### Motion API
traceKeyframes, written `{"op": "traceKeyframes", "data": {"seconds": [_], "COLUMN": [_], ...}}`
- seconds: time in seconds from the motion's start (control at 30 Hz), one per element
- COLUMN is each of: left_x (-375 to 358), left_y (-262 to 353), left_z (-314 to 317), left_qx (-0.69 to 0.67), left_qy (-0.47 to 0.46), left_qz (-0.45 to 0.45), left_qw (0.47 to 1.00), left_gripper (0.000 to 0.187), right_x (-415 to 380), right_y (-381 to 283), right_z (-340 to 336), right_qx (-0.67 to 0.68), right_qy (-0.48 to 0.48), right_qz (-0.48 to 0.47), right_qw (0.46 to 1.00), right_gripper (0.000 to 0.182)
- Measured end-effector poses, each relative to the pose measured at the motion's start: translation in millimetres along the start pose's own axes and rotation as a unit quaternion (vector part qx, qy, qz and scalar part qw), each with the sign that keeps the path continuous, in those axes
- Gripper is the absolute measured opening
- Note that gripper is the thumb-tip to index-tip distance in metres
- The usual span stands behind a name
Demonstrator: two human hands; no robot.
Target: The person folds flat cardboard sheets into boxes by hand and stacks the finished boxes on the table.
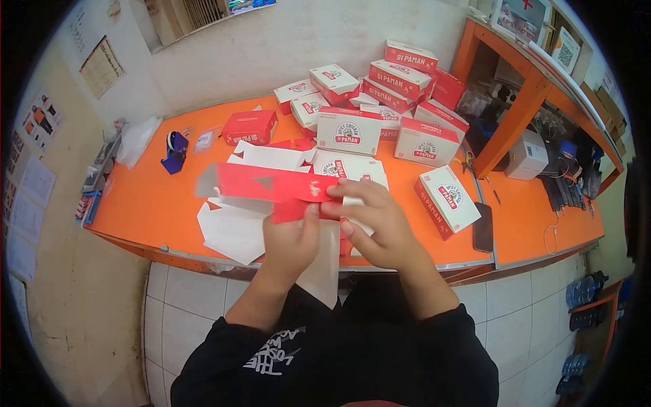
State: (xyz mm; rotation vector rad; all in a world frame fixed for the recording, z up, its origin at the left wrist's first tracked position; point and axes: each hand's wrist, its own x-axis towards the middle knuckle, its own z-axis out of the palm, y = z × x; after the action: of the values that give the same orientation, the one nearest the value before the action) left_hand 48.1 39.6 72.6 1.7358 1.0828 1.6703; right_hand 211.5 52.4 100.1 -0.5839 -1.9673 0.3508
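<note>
A partly folded red and white carton (251, 182) is held above the front of the orange table, its long red strip stretching to the left and a white flap hanging down. My left hand (291, 241) grips its lower red part, thumb up. My right hand (373, 220) pinches the right end of the red strip with bent fingers. Flat white card sheets (234, 234) lie on the table under and behind the held carton. Just behind my right hand is a white box with a chicken logo (349, 166), partly covered.
Many closed red and white boxes (349, 132) are heaped at the back. One box (447, 200) stands at the right beside a black phone (483, 227). A blue tape dispenser (175, 150) is at the left, scissors (468, 161) at the right, near an orange shelf (512, 125).
</note>
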Motion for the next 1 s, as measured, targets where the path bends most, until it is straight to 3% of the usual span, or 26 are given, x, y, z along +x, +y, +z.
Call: {"op": "traceKeyframes", "data": {"seconds": [0.03,0.1,0.17,0.27,0.3,0.4,0.53,0.63,0.73,0.83,0.93,1.0], "left_x": [0,0,-10,4,5,5,-2,-2,1,1,0,0], "left_y": [0,8,-10,1,-6,-17,-24,-24,-28,-16,-23,-23], "left_z": [3,20,32,23,18,18,27,27,24,25,23,19], "left_qx": [0.155,0.199,0.254,0.256,0.24,0.199,0.259,0.289,0.262,0.288,0.243,0.242], "left_qy": [-0.038,-0.122,-0.165,-0.161,-0.101,-0.095,-0.113,-0.137,-0.123,-0.126,-0.115,-0.152], "left_qz": [0.081,0.075,0.12,-0.072,-0.025,0.017,-0.004,-0.031,0.002,-0.023,0.018,-0.014], "left_qw": [0.984,0.969,0.945,0.95,0.965,0.975,0.959,0.947,0.957,0.949,0.963,0.958], "left_gripper": [0.026,0.026,0.02,0.017,0.019,0.022,0.036,0.042,0.043,0.037,0.035,0.035], "right_x": [3,20,23,13,12,0,-1,3,2,-1,5,6], "right_y": [-4,-26,-23,-4,3,9,3,8,8,11,3,9], "right_z": [-3,4,3,-7,-3,16,24,28,25,26,18,14], "right_qx": [0.047,0.015,-0.085,-0.17,-0.144,-0.028,0.161,0.152,0.111,0.258,0.105,0.025], "right_qy": [0.002,0.146,0.179,0.113,0.12,0.07,0.092,0.119,0.078,0.128,0.044,0.002], "right_qz": [0.029,0.039,0.028,-0.034,-0.048,0.108,0.297,0.288,0.274,0.326,0.316,0.255], "right_qw": [0.998,0.988,0.98,0.978,0.981,0.991,0.937,0.938,0.952,0.901,0.942,0.967], "right_gripper": [0.04,0.042,0.032,0.023,0.017,0.014,0.013,0.013,0.013,0.015,0.016,0.016]}}
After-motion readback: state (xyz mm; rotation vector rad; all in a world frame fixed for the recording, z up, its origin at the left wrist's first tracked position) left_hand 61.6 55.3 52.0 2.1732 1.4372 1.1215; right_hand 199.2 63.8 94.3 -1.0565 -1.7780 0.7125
